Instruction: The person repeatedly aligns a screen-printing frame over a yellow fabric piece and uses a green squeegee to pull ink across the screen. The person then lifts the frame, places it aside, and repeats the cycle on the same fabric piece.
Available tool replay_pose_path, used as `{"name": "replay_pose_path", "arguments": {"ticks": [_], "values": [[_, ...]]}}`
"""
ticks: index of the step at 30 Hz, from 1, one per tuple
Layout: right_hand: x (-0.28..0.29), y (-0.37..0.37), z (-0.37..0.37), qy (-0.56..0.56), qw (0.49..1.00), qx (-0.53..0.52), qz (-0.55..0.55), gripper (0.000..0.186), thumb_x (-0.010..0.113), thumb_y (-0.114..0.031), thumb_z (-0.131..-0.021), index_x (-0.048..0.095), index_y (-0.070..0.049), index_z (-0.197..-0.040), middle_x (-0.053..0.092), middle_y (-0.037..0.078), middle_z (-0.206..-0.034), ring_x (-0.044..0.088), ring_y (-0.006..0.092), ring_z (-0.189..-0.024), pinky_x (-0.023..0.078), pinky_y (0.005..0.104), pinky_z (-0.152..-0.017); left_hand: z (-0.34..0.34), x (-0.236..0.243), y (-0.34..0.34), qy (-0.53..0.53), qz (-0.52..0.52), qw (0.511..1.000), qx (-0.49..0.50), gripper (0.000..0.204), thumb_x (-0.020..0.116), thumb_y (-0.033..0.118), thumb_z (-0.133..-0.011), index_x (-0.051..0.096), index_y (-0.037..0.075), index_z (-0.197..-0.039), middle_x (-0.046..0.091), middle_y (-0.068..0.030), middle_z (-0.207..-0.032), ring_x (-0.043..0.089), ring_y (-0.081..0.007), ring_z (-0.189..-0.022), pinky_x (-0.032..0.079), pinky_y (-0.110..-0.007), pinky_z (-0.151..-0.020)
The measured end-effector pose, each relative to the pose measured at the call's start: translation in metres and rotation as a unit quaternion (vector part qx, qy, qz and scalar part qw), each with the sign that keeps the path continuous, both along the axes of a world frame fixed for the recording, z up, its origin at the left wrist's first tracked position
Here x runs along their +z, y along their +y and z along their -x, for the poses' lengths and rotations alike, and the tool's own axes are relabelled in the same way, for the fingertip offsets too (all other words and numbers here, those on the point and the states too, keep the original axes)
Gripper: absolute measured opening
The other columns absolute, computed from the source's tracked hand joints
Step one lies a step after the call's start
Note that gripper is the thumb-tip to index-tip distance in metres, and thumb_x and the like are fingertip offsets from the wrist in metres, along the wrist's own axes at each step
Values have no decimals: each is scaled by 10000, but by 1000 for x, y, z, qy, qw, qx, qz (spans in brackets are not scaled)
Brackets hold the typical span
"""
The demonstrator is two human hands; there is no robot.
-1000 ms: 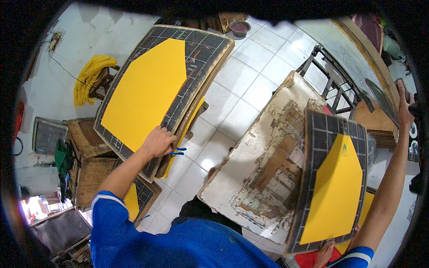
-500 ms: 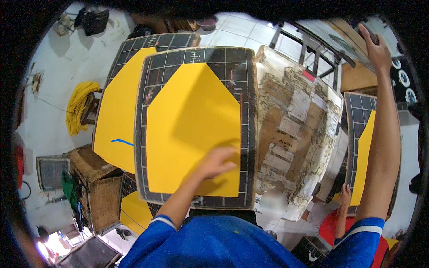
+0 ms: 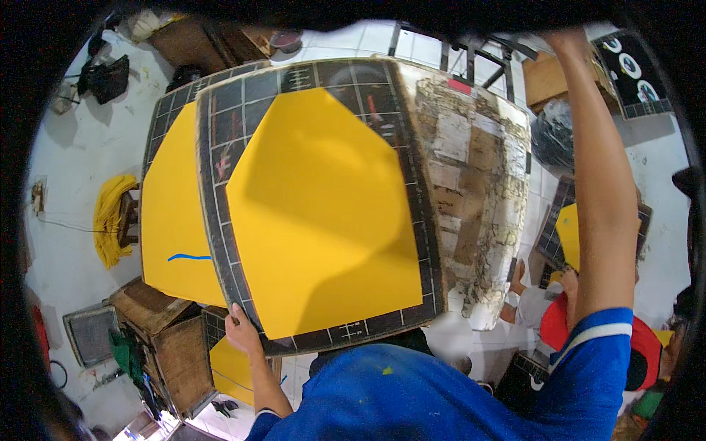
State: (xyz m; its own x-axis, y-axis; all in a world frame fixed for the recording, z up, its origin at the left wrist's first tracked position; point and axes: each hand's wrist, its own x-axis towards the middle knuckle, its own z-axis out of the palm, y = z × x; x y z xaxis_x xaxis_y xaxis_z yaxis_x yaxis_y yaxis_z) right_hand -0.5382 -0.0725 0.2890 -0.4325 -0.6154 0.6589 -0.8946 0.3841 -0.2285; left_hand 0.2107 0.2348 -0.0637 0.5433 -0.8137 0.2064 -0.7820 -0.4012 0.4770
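A black gridded board (image 3: pixel 430 294) lies in front of me, turned a little askew. On it is a large yellow sheet (image 3: pixel 323 206) with cut-off upper corners, partly in shadow. My left hand (image 3: pixel 243 331) is closed on the board's lower left edge, thumb on top. My right arm reaches far up and to the right. Only the heel of my right hand (image 3: pixel 566 42) shows at the upper rim, its fingers hidden, so what it holds cannot be seen.
Another board with a yellow sheet (image 3: pixel 173 213) lies to the left, under a blue strip (image 3: pixel 189 257). A worn, paper-patched board (image 3: pixel 478 191) is on the right. Beyond it, a person in a red garment (image 3: pixel 555 323) works by another gridded board. A wooden box (image 3: pixel 173 353) stands lower left.
My left hand has moved from over the yellow sheet to the board's lower left edge. The board has turned askew. My right hand, earlier around a dark handle, has moved up and left.
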Motion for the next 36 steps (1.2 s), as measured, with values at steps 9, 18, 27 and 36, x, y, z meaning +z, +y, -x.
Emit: {"name": "replay_pose_path", "arguments": {"ticks": [9,18,27,36], "values": [[8,12,-25,-7,999,34,2,702,650,-750,-839,731,-72,-1001,749,229,-993,726,384,-975,542,485,-832,114,-7,-62,56,-203,926,-313,738,814,557,-841,593,-23,-1239,727,-269,-999,697,-480,-938,545,-509,-815],[17,2,-8,-27,997,70,-11,733,656,-748,-837,746,-39,-1000,763,214,-1023,739,362,-987,555,450,-832,166,22,-62,81,-332,855,-390,678,882,402,-821,486,-10,-1186,702,-329,-1038,674,-524,-998,538,-548,-842],[24,-14,1,-8,999,47,-2,745,647,-776,-825,753,-67,-1028,770,177,-993,745,326,-944,559,450,-823,179,31,-54,83,-327,866,-368,677,880,421,-819,493,-15,-1165,703,-313,-1008,685,-500,-959,539,-545,-811],[44,-17,-4,-2,999,36,-3,761,644,-788,-829,734,-49,-989,756,193,-973,733,329,-930,543,445,-806,184,27,-84,65,-391,839,-372,727,883,464,-808,475,-31,-1149,709,-313,-1006,687,-507,-953,548,-547,-812]]}}
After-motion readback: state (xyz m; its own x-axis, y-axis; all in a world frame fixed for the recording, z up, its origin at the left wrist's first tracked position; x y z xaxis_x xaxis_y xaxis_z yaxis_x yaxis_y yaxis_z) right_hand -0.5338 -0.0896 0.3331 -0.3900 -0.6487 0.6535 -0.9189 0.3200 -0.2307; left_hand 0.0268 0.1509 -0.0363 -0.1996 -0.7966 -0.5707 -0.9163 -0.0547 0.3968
